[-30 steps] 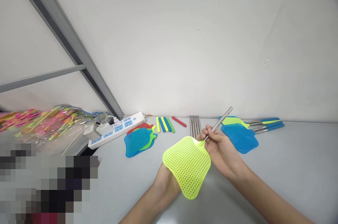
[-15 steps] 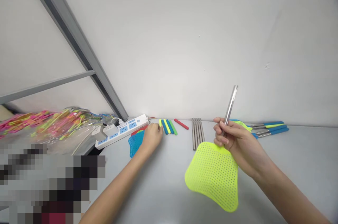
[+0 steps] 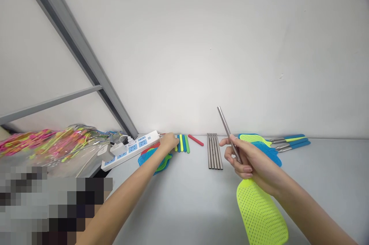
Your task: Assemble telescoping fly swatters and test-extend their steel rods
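My right hand (image 3: 245, 158) is closed around the metal shaft of a fly swatter (image 3: 261, 214). Its yellow-green perforated head hangs below the hand, while the bare shaft end points up and left. At the row of coloured handle grips, my left hand (image 3: 168, 143) has its fingers bent over the leftmost yellow grip (image 3: 176, 147); the fingertips are partly hidden. Beside that grip lie a blue grip (image 3: 185, 143), a green grip (image 3: 188, 144) and others. A red grip (image 3: 196, 140) lies apart at an angle. Several metal tubes (image 3: 215, 152) lie side by side between my hands.
Blue and green swatter heads (image 3: 155, 160) lie under my left forearm. A white power strip (image 3: 134, 149) with plugs stands at the left. Swatters with blue and yellow handles (image 3: 295, 141) lie behind my right hand. Bagged colourful items (image 3: 66, 141) and a metal frame (image 3: 83, 49) are farther left.
My right hand has moved left and tilted the swatter, so its shaft now leans left and its head swings down to the right. My left hand stays at the grips.
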